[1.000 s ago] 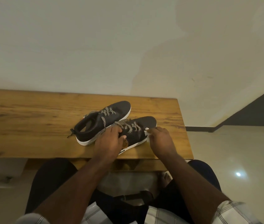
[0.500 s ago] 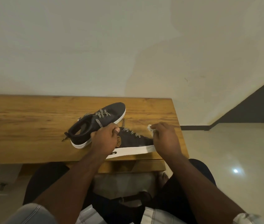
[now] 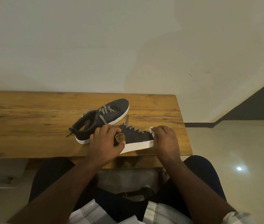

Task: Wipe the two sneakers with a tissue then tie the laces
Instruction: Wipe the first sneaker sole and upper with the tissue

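Note:
Two black sneakers with white soles and patterned laces lie on a wooden table (image 3: 31,126). The far sneaker (image 3: 102,120) rests upright, toe pointing up-right, laces loose. The near sneaker (image 3: 137,138) is tipped onto its side, its white sole facing me and a gold badge showing. My left hand (image 3: 105,143) grips the near sneaker around its heel end. My right hand (image 3: 165,139) presses a small white tissue (image 3: 151,129) against the toe; most of the tissue is hidden under my fingers.
The table's right edge (image 3: 184,126) lies just beyond my right hand, with pale tiled floor (image 3: 241,151) past it. A plain wall (image 3: 128,46) stands behind the table. My legs sit under the near table edge.
The near sneaker has been tilted from upright onto its side, sole toward me. My right hand with the tissue has stayed at the toe; the left hand shifted to the heel side.

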